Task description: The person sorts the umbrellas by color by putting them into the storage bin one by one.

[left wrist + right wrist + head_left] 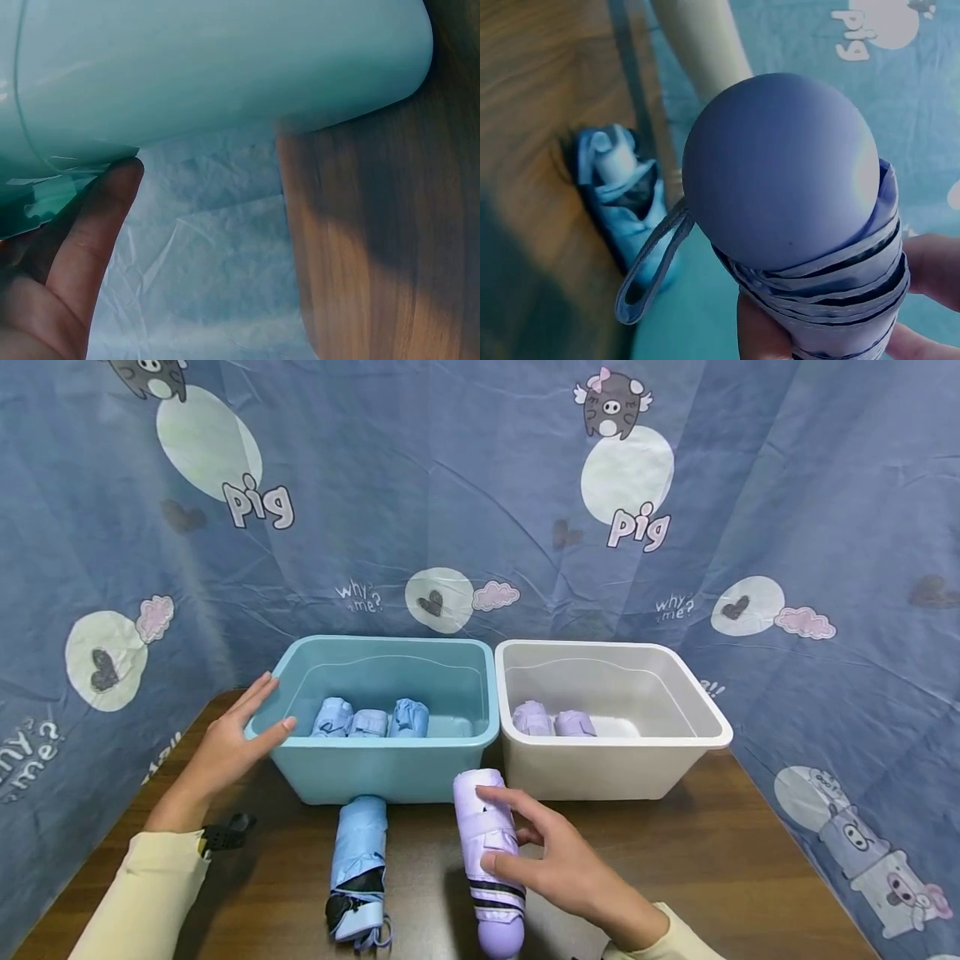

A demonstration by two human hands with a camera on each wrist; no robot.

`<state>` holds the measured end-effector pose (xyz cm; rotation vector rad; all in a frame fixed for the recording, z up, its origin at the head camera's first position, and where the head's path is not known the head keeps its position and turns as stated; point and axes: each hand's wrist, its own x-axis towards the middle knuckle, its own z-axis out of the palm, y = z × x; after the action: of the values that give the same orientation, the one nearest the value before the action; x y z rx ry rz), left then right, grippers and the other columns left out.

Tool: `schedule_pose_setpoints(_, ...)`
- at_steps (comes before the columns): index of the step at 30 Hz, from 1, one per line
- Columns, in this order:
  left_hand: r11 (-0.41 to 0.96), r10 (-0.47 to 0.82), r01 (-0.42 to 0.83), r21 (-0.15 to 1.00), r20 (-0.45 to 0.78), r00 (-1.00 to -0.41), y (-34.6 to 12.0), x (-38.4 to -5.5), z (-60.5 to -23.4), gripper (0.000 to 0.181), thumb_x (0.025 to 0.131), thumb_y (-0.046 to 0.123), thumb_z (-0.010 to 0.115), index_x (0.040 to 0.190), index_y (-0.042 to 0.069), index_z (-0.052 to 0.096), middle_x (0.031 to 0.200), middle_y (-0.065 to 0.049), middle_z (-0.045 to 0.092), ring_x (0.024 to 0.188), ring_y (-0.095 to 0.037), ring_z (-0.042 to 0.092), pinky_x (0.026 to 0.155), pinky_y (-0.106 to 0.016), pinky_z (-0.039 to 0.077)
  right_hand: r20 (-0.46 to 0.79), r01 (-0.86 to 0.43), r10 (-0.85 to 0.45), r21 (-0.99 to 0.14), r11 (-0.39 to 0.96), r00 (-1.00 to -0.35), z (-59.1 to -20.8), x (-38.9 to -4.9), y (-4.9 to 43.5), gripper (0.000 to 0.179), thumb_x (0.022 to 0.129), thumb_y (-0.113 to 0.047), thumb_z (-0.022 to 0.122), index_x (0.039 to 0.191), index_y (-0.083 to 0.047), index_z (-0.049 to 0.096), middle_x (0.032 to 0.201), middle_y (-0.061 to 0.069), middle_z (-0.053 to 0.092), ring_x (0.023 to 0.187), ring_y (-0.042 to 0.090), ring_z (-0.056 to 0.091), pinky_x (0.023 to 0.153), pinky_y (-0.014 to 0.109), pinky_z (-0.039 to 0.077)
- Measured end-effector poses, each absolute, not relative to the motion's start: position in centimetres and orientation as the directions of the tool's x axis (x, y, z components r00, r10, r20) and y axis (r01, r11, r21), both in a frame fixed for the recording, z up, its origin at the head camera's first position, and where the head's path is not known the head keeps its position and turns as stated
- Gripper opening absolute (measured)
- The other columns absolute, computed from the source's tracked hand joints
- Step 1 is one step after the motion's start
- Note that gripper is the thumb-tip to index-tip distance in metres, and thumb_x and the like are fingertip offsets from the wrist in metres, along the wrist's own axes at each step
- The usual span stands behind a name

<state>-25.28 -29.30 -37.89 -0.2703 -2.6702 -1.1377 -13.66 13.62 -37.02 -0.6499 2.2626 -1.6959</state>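
Observation:
My right hand (pixel 558 860) grips a folded lilac umbrella (pixel 486 835) by its side, thumb on one face and fingers on the other. In the right wrist view its round purple handle end (pixel 780 172) faces the camera, with a wrist loop (pixel 652 262) hanging beside it. At the left end of the teal bin (pixel 375 772), my left hand (pixel 228 743) rests against the rim, fingers extended and thumb over the front corner. A folded blue umbrella (pixel 360 868) lies on the table in front of this bin, between my hands.
Several rolled blue umbrellas (pixel 369 723) are inside the teal bin. Right beside it stands a white bin (pixel 600 772) holding two rolled lilac umbrellas (pixel 532 718). Both bins sit at the back of the wooden table (pixel 712 860), before a blue printed cloth (pixel 480 510).

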Motion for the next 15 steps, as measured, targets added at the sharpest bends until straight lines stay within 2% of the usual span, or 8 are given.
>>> schedule_pose_setpoints(4, 0.686, 0.083, 0.253, 0.682, 0.273, -0.959, -29.2, -25.3, -38.0, 0.077, 0.094, 0.039, 0.059, 0.156, 0.019, 0.017, 0.162, -0.001, 0.006, 0.143, -0.048, 0.009, 0.097, -0.078, 0.017, 0.093, -0.225, -0.494, -0.95, 0.215, -0.865, -35.7, -13.4, 14.7, 0.06, 0.087, -0.02, 0.073, 0.141, -0.029, 0.048, 0.135, 0.005, 0.051, 0.099, 0.026, 0.062, 0.077, 0.033, 0.055)
schedule_pose_setpoints(10, 0.683, 0.079, 0.261, 0.682, 0.286, -0.955, -29.2, -25.5, -37.8, 0.077, 0.095, 0.039, 0.058, 0.156, 0.018, 0.017, 0.162, -0.001, 0.006, 0.143, -0.047, 0.008, 0.098, -0.077, 0.015, 0.145, -0.278, -0.477, -0.934, 0.222, -0.867, -33.8, -13.8, 16.3, 0.061, 0.087, -0.018, 0.073, 0.142, -0.029, 0.047, 0.135, 0.006, 0.05, 0.101, 0.028, 0.061, 0.084, 0.035, 0.052)
schedule_pose_setpoints(15, 0.679, 0.075, 0.257, 0.688, 0.284, -0.956, -29.3, -25.3, -37.7, 0.077, 0.094, 0.038, 0.059, 0.156, 0.017, 0.018, 0.162, -0.001, 0.007, 0.142, -0.048, 0.01, 0.098, -0.077, 0.017, 0.125, -0.22, -0.462, -0.963, 0.156, -0.878, -32.2, -14.1, 17.9, 0.063, 0.089, -0.013, 0.069, 0.144, -0.028, 0.043, 0.137, 0.015, 0.045, 0.107, 0.032, 0.061, 0.083, 0.04, 0.054)
